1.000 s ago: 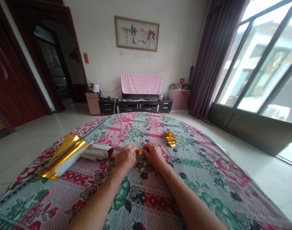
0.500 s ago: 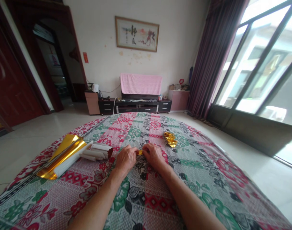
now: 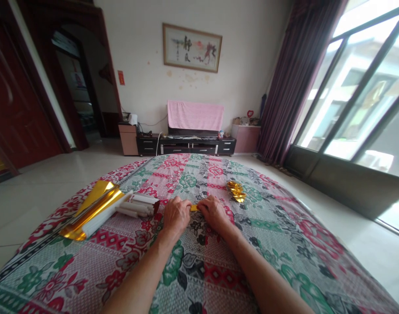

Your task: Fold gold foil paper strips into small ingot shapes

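Between my two hands is a small piece of gold foil paper [image 3: 194, 208], low over the patterned cloth. My left hand [image 3: 177, 214] pinches its left end, fingers pressed together. On the other end, my right hand [image 3: 215, 212] is closed in a similar pinch. Most of the piece is hidden by the fingers. Beyond my right hand lies a cluster of folded gold foil pieces [image 3: 237, 192]. To the left of my left hand sit several white paper rolls [image 3: 138, 205], beside larger sheets of gold foil paper [image 3: 97, 208], partly rolled.
A flowered cloth [image 3: 127, 283] covers the round-edged surface under my hands. Farther off stand a low black cabinet [image 3: 189, 148] and a screen draped with a pink cloth [image 3: 196, 115]. Glass doors [image 3: 352, 100] and a dark curtain [image 3: 284, 87] are on the right.
The whole view has shifted slightly, so everything appears a little farther right. Both hands keep their pinch on the gold foil paper, and slightly more of it shows between them.
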`<state>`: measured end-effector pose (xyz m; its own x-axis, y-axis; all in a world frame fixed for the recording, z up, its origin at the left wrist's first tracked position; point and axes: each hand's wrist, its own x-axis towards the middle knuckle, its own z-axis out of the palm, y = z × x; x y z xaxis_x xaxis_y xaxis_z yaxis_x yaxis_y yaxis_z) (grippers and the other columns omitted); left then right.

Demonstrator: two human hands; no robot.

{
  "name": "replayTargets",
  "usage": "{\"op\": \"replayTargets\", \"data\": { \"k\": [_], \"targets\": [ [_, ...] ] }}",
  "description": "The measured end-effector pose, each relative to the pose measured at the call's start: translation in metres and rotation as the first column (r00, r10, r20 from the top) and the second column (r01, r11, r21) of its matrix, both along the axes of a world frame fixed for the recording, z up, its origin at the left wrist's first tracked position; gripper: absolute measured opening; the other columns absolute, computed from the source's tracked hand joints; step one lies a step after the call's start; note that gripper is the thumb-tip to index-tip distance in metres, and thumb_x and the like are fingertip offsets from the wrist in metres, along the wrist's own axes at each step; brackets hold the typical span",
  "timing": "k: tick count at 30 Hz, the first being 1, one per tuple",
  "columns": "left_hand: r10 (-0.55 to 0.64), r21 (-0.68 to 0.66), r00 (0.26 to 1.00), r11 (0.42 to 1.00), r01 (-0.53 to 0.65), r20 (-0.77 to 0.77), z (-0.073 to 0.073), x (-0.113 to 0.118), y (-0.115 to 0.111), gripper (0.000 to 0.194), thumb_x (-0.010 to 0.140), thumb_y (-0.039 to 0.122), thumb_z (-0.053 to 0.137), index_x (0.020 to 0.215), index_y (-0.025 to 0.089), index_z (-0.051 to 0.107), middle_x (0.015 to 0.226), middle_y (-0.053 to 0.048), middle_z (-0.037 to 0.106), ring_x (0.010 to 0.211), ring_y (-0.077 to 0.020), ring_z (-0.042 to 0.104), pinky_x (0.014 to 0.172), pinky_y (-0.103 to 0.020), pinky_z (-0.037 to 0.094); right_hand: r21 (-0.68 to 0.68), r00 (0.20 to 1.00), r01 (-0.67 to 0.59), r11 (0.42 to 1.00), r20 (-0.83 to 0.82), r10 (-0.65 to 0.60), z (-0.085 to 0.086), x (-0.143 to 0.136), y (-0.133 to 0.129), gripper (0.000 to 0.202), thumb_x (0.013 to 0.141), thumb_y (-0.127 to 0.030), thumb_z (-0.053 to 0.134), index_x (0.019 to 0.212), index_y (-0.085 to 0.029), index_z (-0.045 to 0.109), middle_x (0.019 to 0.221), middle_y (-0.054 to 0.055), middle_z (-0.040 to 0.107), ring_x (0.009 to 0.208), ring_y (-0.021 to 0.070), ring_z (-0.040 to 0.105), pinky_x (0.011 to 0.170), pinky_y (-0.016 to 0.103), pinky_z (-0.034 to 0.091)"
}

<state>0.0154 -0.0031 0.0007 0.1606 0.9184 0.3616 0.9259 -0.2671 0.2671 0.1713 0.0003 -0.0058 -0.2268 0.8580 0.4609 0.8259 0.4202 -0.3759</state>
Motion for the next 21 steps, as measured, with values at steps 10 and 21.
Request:
{"op": "replayTargets", "data": {
  "k": [10,21],
  "targets": [
    [-0.063,-0.068,0.993,0.995,0.071,0.103,-0.002,-0.0078,0.0096,0.024,0.083,0.028,0.047,0.093,0.026,0.069,0.087,-0.006,0.062,0.084,-0.0166,0.056,0.08,-0.027,0.041,0.0,1.0,0.025,1.0,-0.006,-0.025,0.0003,0.0,0.001,0.019,0.086,-0.025,0.05,0.084,-0.022,0.069,0.082,0.004,0.059,0.081,0.0146,0.052,0.074,0.024,0.035],
    [-0.08,-0.029,0.991,0.996,0.084,0.104,-0.0035,-0.0077,0.01,0.023,0.082,0.024,0.049,0.087,0.027,0.071,0.083,-0.005,0.063,0.08,-0.0168,0.057,0.077,-0.027,0.041,-0.026,0.998,0.059,0.998,0.0,-0.059,-0.0003,-0.0002,0.0014,0.021,0.086,-0.027,0.049,0.085,-0.025,0.07,0.083,0.004,0.059,0.082,0.0151,0.052,0.075,0.025,0.035]
  ]
}}
